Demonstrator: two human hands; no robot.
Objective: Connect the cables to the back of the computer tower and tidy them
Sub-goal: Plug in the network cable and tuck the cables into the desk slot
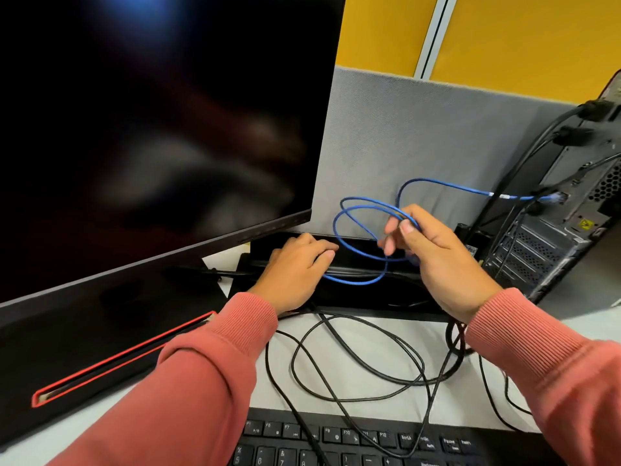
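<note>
The computer tower [557, 230] stands at the right with its back panel facing me and several black cables plugged in. A blue network cable [447, 185] runs from a port on that panel to loose coils [356, 210] in front of the grey partition. My right hand [433, 250] holds the coils at their right side, fingers curled round the strands. My left hand [295, 267] grips the lower part of the blue loop, low over a black slot at the desk's rear. Black cables [356, 358] lie looped on the white desk between my arms.
A large dark monitor [151, 129] fills the left, its base edged in red [127, 358]. A black keyboard [369, 442] lies at the front edge under some black cables. A grey partition [437, 136] and yellow wall stand behind.
</note>
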